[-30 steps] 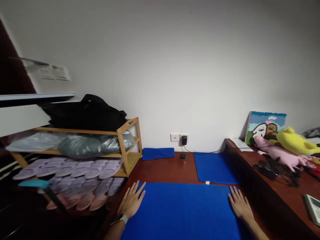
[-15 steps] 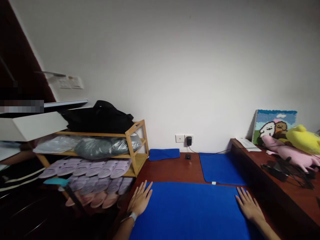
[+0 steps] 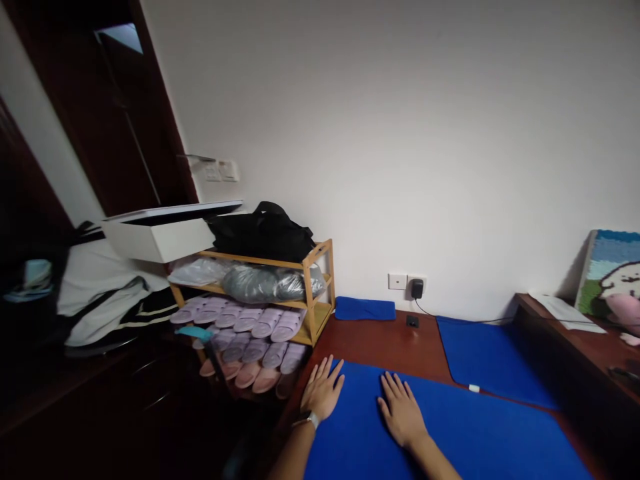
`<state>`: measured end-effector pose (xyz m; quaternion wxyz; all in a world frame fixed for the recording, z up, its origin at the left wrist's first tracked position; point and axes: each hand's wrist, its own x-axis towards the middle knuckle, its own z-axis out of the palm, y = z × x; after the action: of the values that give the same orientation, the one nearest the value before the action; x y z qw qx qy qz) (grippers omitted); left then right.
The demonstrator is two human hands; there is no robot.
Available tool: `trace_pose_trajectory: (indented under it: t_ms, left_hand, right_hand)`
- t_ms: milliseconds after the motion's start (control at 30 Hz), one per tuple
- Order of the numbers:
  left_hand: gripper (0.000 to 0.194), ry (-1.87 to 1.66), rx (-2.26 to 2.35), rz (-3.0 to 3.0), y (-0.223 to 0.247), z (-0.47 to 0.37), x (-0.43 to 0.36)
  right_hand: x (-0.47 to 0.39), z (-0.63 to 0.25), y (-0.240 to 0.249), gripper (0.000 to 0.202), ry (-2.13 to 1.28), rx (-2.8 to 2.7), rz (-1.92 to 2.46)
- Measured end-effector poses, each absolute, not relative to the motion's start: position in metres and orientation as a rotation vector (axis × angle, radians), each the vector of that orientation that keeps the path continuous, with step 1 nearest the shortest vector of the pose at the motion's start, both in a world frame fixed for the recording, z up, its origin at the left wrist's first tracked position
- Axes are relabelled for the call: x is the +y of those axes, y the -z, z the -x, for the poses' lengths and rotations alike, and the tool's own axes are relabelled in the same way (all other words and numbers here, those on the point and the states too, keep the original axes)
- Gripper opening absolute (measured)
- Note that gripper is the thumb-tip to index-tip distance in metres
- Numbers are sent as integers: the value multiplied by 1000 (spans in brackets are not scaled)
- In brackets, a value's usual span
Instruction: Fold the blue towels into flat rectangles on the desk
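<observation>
A large blue cloth (image 3: 480,433) is spread over the dark red wooden table (image 3: 370,343). My left hand (image 3: 323,390) rests flat at the cloth's left edge, fingers outstretched, a watch on its wrist. Palm down on the cloth, my right hand (image 3: 403,410) lies to the right of it with its fingers apart. Neither hand holds anything. Behind the large cloth, a second blue cloth (image 3: 487,353) with a small white tag lies toward the right. A folded blue cloth (image 3: 365,309) is near the wall.
A wooden rack (image 3: 313,307) holds several purple slippers (image 3: 265,323) and a black bag (image 3: 265,233); a white box (image 3: 165,237) sits at its top left. A black plug (image 3: 417,288) is in the wall socket. To the right rises a ledge (image 3: 545,320) with a picture (image 3: 605,270).
My right hand has moved left across the large cloth, closer to my left hand. My left hand stays at the cloth's left edge. The view has turned left.
</observation>
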<state>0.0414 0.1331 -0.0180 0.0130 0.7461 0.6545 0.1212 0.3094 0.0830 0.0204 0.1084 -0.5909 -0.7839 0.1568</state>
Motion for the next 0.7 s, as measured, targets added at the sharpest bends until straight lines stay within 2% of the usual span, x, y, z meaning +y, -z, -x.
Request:
trace_pose_trajectory:
  t_ms: [133,333,433,600,700]
  left_hand:
    - [56,-406,2041,-2323,19,-41,131]
    - [55,-393,2058,-2306,15,-43,131]
    - [55,-357,2068,-2303,14,-43,133]
    - [55,-359,2163,-2364,7,-47,137]
    - [55,-352,2278,-2458,-3,-54,130]
  right_hand:
    - [75,-366,10,74,-442,-2210,1872]
    - [34,-606,93,74,-207,-1959,2198]
    - [19,-683,109,76,-125,-1827,2335]
    - [17,-679,83,89,-159,-1612,2489]
    - [21,-662,65,89,-184,-1596,2528]
